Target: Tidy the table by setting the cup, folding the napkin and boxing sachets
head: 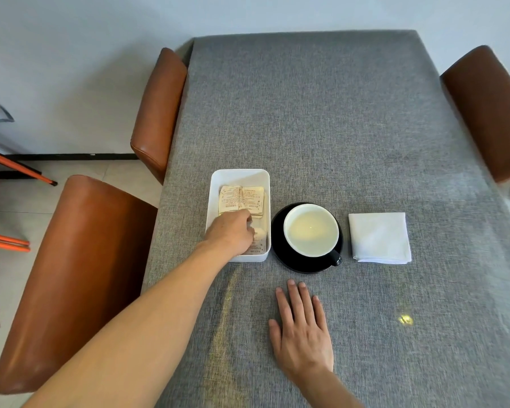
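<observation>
Head view is looking down over a grey cloth-covered table (pixel 321 113), and I am reaching my left hand (pixel 231 234) into the white box (pixel 266 184) that is sitting left of centre. The box is lying with its long axis running away from me, its short ends near and far. Inside, beige sachets (pixel 242 198) with small dark print are lying flat in the far half, their print running sideways to me, and more pale sachets are showing under and beside my knuckles at the near end. My left fingers are curling down among them; I cannot tell whether they are pinching one or just pressing, since the fingertips are hidden behind the back of my hand.

Just right of the box, the cup (pixel 311 229) is sitting upright on a black saucer (pixel 280 251). It is black outside, white inside, and is holding a pale yellowish liquid. Its handle is pointing toward me and a little to the right.

Right of the saucer, apart from it, the white napkin (pixel 379 237) is lying folded into a neat square, its layered edges facing me and its sides roughly square to the table.

My right hand (pixel 302 334) is resting flat on the cloth nearer to me than the saucer, fingers spread and pointing away, holding nothing.

Brown padded chairs (pixel 71 275) are standing along both sides of the table.
</observation>
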